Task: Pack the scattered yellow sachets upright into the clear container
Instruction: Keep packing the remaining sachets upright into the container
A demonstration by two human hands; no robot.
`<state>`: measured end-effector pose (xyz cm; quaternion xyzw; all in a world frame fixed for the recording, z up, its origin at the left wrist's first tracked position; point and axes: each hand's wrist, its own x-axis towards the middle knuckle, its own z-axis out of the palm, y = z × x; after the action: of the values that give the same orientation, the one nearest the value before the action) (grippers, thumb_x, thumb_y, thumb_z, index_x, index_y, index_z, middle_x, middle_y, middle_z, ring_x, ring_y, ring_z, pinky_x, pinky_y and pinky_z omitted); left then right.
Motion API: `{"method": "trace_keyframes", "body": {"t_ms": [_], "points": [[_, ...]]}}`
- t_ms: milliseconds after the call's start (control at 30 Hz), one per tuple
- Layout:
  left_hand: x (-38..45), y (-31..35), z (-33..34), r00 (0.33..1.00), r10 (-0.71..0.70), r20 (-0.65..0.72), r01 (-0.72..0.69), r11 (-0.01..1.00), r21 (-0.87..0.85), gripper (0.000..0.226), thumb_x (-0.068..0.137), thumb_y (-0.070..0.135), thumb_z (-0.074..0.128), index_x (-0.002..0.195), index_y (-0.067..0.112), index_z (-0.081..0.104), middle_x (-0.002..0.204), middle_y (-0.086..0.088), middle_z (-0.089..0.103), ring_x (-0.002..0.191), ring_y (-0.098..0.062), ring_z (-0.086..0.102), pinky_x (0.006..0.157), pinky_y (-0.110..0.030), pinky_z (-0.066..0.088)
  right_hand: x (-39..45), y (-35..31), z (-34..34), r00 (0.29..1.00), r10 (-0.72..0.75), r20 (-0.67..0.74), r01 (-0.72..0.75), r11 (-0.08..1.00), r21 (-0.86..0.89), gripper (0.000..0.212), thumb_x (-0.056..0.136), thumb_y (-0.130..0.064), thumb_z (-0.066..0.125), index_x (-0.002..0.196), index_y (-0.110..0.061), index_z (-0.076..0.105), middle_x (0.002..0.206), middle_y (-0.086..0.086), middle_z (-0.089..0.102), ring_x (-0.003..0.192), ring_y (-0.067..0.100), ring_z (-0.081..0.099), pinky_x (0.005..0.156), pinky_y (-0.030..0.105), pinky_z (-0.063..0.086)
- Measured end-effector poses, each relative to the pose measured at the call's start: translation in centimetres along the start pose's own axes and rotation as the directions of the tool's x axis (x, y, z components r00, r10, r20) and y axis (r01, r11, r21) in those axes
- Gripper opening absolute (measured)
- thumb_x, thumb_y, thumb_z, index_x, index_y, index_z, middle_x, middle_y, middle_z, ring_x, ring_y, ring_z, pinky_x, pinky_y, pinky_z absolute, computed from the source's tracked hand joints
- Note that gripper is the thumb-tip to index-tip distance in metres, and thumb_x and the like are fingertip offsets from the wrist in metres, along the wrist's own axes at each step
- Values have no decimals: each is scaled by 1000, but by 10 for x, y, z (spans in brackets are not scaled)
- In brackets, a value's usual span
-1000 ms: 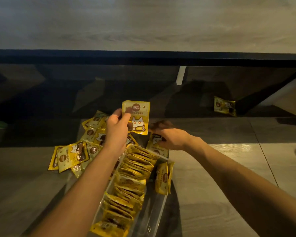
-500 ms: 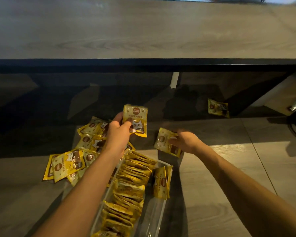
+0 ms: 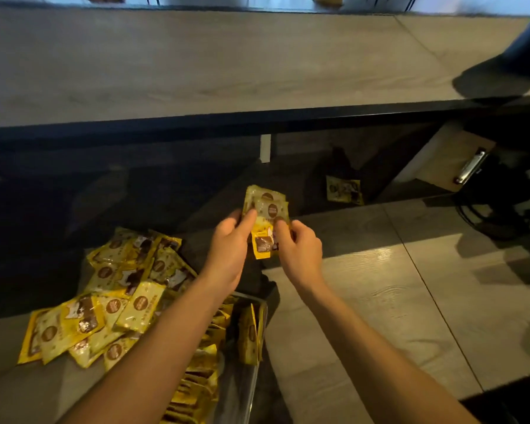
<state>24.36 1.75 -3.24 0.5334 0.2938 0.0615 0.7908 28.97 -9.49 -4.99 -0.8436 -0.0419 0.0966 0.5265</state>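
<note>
Head view, hands: we hold both hands raised above the floor, ahead of the container's far end. Our left hand point(image 3: 228, 240) pinches the left edge of a small stack of sachets point(image 3: 266, 215), thumb on the front. Our right hand point(image 3: 300, 246) pinches the right edge, fingers curled round it.

Head view, held sachets: at least two yellow packets overlap, faces toward us, roughly upright and slightly fanned. They touch nothing but our fingers.

Head view, container: the clear container point(image 3: 251, 374) lies on the floor below our forearms, running toward us. One row of packed sachets point(image 3: 202, 371) stands on edge along its left side; a few more point(image 3: 250, 335) stand against its right wall.

Head view, loose pile point(image 3: 110, 298): many packets lie flat on the floor beside the container's left wall.

Head view, stray packet point(image 3: 344, 189): one lies well apart, under the dark counter edge point(image 3: 257, 117).

Step, as we judge it: squaring the stack before lowering it.

Doing it well: we align the edges first, keep the pinch near the top, and slide the stack in edge-down against the standing row, so nothing tips.

Risk: glossy packets may slip and fan apart.
</note>
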Motion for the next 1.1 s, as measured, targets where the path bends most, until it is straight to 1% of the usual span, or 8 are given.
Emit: {"method": "trace_keyframes", "body": {"t_ms": [167, 333, 433, 533, 667, 800, 900, 1100], "points": [[1, -9, 12, 1000, 7, -4, -6, 971, 238, 35, 95, 24, 64, 130, 22, 59, 106, 6, 76, 95, -8, 73, 83, -30, 58, 18, 11, -16, 999, 17, -44, -24, 986, -164, 39, 95, -38, 53, 63, -18, 64, 58, -1, 62, 59, 15, 61, 61, 42, 53], [9, -13, 10, 992, -39, -119, 71, 958, 279, 34, 98, 18, 60, 132, 22, 58, 106, 3, 74, 93, -11, 73, 74, -26, 58, 31, 21, -29, 993, 57, 100, -22, 947, -322, 51, 96, -52, 42, 66, -18, 65, 66, -1, 67, 66, 16, 65, 66, 42, 56], [17, -12, 8, 988, -31, -154, 76, 951, 300, 26, 98, 16, 59, 121, 27, 62, 103, 6, 74, 94, -11, 71, 77, -26, 55, 61, 27, -52, 998, 41, 52, -19, 934, -357, 44, 98, -52, 43, 88, -17, 66, 83, 7, 69, 78, 24, 67, 75, 45, 56], [26, -14, 12, 989, -50, -140, 92, 946, 309, 21, 98, 14, 58, 100, 34, 62, 101, 8, 72, 93, -10, 69, 78, -26, 55, 113, 33, -76, 998, -39, 52, 59, 879, -473, 21, 99, -26, 52, 112, -14, 63, 106, 13, 67, 99, 31, 64, 86, 43, 53], [37, -16, 20, 990, -57, -129, 95, 947, 306, 20, 98, 17, 60, 91, 35, 62, 95, 11, 72, 86, -4, 70, 63, -18, 50, 177, 42, -96, 983, -74, 168, 171, 701, -692, 35, 99, -14, 49, 132, -5, 54, 132, 23, 55, 120, 39, 53, 98, 39, 41], [48, -18, 21, 988, -50, -146, 94, 947, 306, 20, 97, 17, 60, 87, 34, 64, 80, 16, 74, 78, -2, 72, 57, -14, 49, 215, 46, -95, 962, 54, 267, 185, 592, -785, 53, 101, -21, 49, 148, -5, 32, 154, 21, 31, 141, 36, 31, 112, 35, 24], [51, -18, 19, 985, -63, -158, 109, 947, 301, 22, 98, 17, 58, 87, 34, 65, 77, 18, 75, 73, 2, 72, 53, -12, 50, 228, 52, -90, 947, 128, 293, 188, 520, -833, 56, 101, -25, 50, 148, -3, 30, 153, 21, 32, 141, 36, 31, 113, 36, 24], [54, -17, 12, 977, -79, -197, 139, 940, 311, 20, 98, 19, 59, 88, 34, 66, 85, 13, 76, 89, -10, 74, 74, -29, 57, 232, 52, -99, 960, 103, 260, 196, 413, -890, 60, 85, -39, 72, 133, -9, 51, 129, 18, 54, 120, 36, 52, 99, 41, 45]]}}
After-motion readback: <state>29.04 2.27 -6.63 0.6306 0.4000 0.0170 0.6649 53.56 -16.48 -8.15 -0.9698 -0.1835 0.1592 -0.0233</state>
